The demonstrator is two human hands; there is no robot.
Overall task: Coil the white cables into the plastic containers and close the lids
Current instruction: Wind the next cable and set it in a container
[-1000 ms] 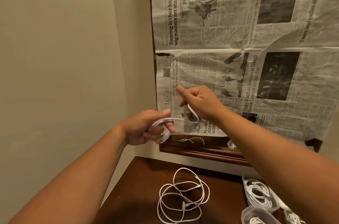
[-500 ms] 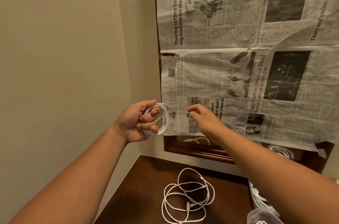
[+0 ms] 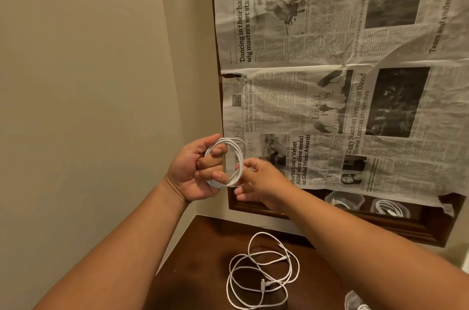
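Note:
A white cable wound into a small round coil point(image 3: 234, 157) is held up in front of the newspaper-covered mirror. My left hand point(image 3: 196, 174) grips the coil's left side, fingers curled through the loop. My right hand point(image 3: 261, 182) pinches the coil's right edge with thumb and forefinger. A second white cable point(image 3: 262, 271) lies in loose loops on the dark wooden table point(image 3: 203, 259) below. The rim of a clear plastic container point(image 3: 355, 300) shows at the bottom right edge, mostly hidden behind my right forearm.
Newspaper point(image 3: 330, 81) covers a wood-framed mirror on the wall ahead. The uncovered strip of mirror point(image 3: 368, 204) reflects containers with coiled cables. A beige wall point(image 3: 88, 81) closes in the left side, meeting the table's left edge.
The cable's last length has been wound in and the coil is now tight. My right hand came down from a raised position to the coil's right edge. The view shifted left and up.

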